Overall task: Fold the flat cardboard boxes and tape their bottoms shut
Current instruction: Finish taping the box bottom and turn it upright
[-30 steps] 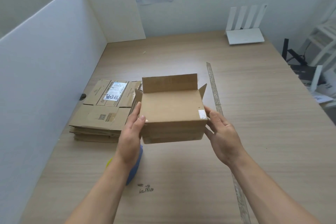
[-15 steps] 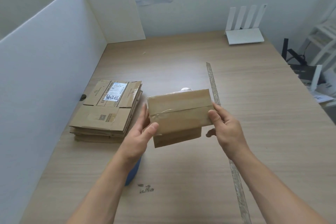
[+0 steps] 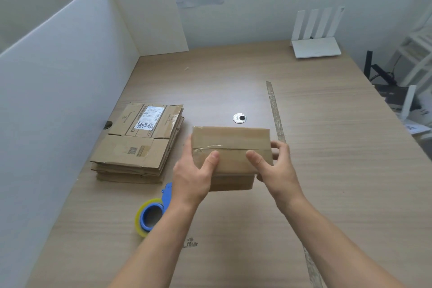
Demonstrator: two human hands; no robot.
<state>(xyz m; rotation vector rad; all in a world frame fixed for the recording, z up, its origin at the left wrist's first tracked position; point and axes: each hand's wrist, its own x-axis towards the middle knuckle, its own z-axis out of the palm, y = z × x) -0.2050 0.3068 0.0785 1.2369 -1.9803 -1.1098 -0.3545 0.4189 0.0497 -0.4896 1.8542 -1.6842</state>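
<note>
Cardboard box (image 3: 231, 147), taped seam up, clasped in left hand (image 3: 194, 174) and right hand (image 3: 277, 166) grip.

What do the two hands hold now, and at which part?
Both hold the folded cardboard box: the left hand grips its left end, the right hand its right end, with thumbs on the upper face.

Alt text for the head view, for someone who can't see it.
A person's left hand and right hand grip a folded cardboard box by its ends, taped seam facing up, over a wooden table. A stack of flat cardboard boxes lies to its left, a blue tape dispenser nearer the camera.
</note>
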